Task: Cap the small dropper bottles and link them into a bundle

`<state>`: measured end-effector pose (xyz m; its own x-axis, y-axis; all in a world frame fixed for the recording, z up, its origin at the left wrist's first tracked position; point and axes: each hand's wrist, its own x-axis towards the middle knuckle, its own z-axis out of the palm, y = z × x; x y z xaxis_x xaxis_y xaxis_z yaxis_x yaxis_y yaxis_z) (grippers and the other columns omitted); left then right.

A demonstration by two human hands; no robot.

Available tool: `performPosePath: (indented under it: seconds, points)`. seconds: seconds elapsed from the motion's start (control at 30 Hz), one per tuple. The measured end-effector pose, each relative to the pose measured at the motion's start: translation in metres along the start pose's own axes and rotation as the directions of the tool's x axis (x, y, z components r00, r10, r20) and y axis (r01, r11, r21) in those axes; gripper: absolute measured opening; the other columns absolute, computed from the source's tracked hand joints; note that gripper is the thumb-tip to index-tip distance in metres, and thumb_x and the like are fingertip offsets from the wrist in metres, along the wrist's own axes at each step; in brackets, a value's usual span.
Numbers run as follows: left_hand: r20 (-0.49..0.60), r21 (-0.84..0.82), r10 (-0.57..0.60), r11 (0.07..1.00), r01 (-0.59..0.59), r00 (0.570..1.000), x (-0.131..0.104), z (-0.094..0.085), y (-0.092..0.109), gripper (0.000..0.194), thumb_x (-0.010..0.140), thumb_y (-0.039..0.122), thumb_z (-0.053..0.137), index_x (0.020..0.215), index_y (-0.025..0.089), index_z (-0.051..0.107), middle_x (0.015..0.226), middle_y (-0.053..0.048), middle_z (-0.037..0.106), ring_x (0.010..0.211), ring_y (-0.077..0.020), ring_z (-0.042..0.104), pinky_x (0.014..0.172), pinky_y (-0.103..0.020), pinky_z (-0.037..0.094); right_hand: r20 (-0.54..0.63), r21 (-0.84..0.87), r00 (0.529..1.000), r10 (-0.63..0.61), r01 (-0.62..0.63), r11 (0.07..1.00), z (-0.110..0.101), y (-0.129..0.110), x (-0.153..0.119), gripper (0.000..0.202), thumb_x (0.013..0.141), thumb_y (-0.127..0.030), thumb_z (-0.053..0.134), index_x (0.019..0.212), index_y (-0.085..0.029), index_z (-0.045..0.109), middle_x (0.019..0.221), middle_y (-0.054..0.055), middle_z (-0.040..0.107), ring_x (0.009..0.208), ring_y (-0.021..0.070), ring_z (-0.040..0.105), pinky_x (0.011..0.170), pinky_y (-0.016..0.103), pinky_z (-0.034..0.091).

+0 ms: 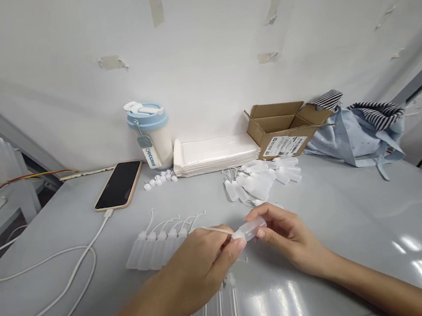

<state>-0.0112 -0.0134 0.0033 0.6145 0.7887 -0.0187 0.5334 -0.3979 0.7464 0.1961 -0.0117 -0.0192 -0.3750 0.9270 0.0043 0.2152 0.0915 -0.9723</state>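
Between my two hands is a small translucent plastic bottle (253, 228), tilted nearly flat above the table. My left hand (208, 261) pinches its cap end, from which a thin white strap sticks out to the left. The fingers of my right hand (281, 231) close round the bottle's base. Left of my left hand lies a row of similar bottles (156, 249), their thin straps pointing away from me. More clear bottles (214, 311) lie below my left forearm, partly hidden by it. Beyond my hands is a loose pile of bottles (260, 180).
Small white caps (159, 178) lie near a lidded cup (155, 139). A stack of white envelopes (218, 152), an open cardboard box (284, 126) and a light blue bag (358, 135) stand along the wall. A phone (118, 185) with a white cable (83, 276) lies on the left.
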Motion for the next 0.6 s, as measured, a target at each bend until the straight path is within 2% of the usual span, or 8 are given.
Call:
performPosePath:
  seconds: [0.07, 0.13, 0.23, 0.37, 0.47, 0.6]
  points:
    - [0.025, -0.023, -0.024, 0.999, 0.024, 0.999, -0.001, 0.001, 0.003, 0.039, 0.098, 0.031, 0.026, 0.063, 0.019, 0.039, 0.061, 0.005, 0.046, 0.054, -0.0091, 0.045, 0.054, -0.023, 0.036, -0.002, -0.004, 1.0, -0.015, 0.015, 1.0, 0.0, 0.001, 0.0, 0.028, 0.085, -0.044, 0.055, 0.094, -0.018, 0.056, 0.066, -0.002, 0.048, 0.06, 0.0118, 0.043, 0.057, 0.024, 0.033]
    - [0.005, 0.024, 0.005, 1.0, -0.005, 1.0, -0.002, 0.003, 0.003, 0.038, 0.098, 0.028, 0.028, 0.062, 0.018, 0.038, 0.06, 0.005, 0.045, 0.055, -0.0096, 0.046, 0.056, -0.024, 0.036, 0.003, 0.001, 1.0, -0.018, 0.018, 1.0, -0.001, 0.001, -0.001, 0.028, 0.084, -0.044, 0.055, 0.093, -0.018, 0.057, 0.066, -0.002, 0.049, 0.059, 0.0119, 0.043, 0.057, 0.025, 0.033]
    - [-0.061, 0.197, 0.167, 0.969, -0.152, 0.984, -0.002, 0.008, -0.001, 0.034, 0.096, 0.021, 0.033, 0.063, 0.018, 0.04, 0.061, 0.003, 0.046, 0.058, -0.0119, 0.046, 0.057, -0.026, 0.036, 0.015, -0.007, 1.0, 0.006, -0.006, 1.0, -0.001, 0.002, 0.0, 0.029, 0.082, -0.044, 0.057, 0.087, -0.016, 0.06, 0.061, -0.002, 0.048, 0.057, 0.0113, 0.041, 0.055, 0.025, 0.031]
    - [-0.09, 0.494, 0.399, 0.813, -0.307, 0.913, 0.0, 0.012, -0.008, 0.025, 0.094, 0.014, 0.036, 0.072, 0.016, 0.047, 0.065, -0.001, 0.05, 0.059, -0.0154, 0.043, 0.052, -0.029, 0.033, 0.018, 0.001, 0.998, 0.055, -0.055, 0.998, -0.001, 0.002, 0.001, 0.029, 0.079, -0.044, 0.062, 0.081, -0.015, 0.062, 0.056, -0.004, 0.044, 0.054, 0.0101, 0.038, 0.053, 0.024, 0.028]
    - [-0.079, 0.66, 0.511, 0.67, -0.339, 0.856, 0.001, 0.014, -0.01, 0.022, 0.092, 0.01, 0.04, 0.072, 0.016, 0.048, 0.065, -0.001, 0.049, 0.056, -0.0156, 0.038, 0.049, -0.03, 0.027, 0.031, 0.08, 0.995, 0.097, -0.099, 0.992, -0.001, 0.002, 0.001, 0.029, 0.078, -0.043, 0.063, 0.078, -0.014, 0.062, 0.054, -0.005, 0.041, 0.051, 0.0079, 0.032, 0.049, 0.023, 0.023]
    - [-0.064, 0.758, 0.608, 0.546, -0.357, 0.791, 0.0, 0.016, -0.011, 0.021, 0.086, 0.006, 0.047, 0.068, 0.016, 0.048, 0.064, -0.001, 0.048, 0.055, -0.0159, 0.037, 0.048, -0.031, 0.024, 0.09, 0.237, 0.987, 0.134, -0.152, 0.959, -0.002, 0.002, 0.002, 0.026, 0.079, -0.04, 0.064, 0.076, -0.015, 0.06, 0.05, -0.007, 0.039, 0.045, 0.0051, 0.027, 0.044, 0.021, 0.019]
